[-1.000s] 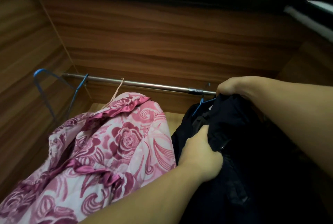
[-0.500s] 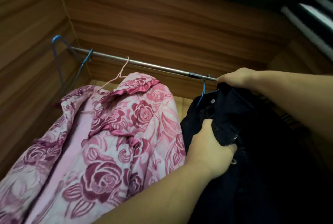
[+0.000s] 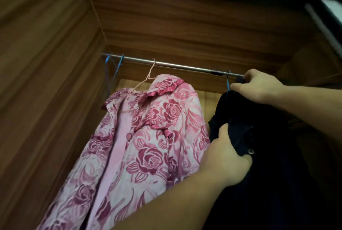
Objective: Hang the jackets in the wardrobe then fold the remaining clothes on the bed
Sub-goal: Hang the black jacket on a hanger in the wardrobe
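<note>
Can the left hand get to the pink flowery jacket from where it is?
Probably yes. The left hand grips the dark jacket right beside the pink jacket, with nothing between them. It would need to loosen its grip first.

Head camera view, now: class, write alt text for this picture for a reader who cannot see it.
A person's two hands settle a dark jacket on a blue hanger hooked over a metal wardrobe rail: the right hand holds its collar, the left hand grips its front. To the left on the rail hangs a pink rose-patterned jacket, then spare blue hangers.
</note>
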Available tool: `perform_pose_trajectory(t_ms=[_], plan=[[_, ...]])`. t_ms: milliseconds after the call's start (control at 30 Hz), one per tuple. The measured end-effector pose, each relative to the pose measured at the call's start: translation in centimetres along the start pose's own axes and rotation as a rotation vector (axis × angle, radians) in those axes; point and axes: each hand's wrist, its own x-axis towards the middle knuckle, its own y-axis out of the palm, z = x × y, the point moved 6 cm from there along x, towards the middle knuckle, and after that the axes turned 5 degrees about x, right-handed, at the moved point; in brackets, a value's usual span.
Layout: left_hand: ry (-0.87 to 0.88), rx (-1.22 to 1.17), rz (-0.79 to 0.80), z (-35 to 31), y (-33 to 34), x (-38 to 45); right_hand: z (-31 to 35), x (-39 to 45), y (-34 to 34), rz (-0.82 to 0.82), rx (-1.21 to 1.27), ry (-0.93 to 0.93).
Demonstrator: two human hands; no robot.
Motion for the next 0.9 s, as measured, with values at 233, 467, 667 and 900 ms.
perform_pose_trajectory(t_ms=[233,467,667,900], plan=[[-0.144,0.148,0.038,-0.9,-1.8,-6.4,-1.6,-7.1,1.3,0.166,0.059,0.010],[-0.328,0.370,0.043,-1.5,-5.5,-14.9,-4.1,-16.5,0.8,0.048,0.035,-0.251],[-0.496,0.722,0.156,-1.1,-15.1,-26.2,0.7,-29.3,3.8,0.434,0.260,-0.458],[-0.776,1.070,0.249,-1.7,-29.7,-43.3,14.1,-46.5,8.5,0.879,0.585,-0.518]])
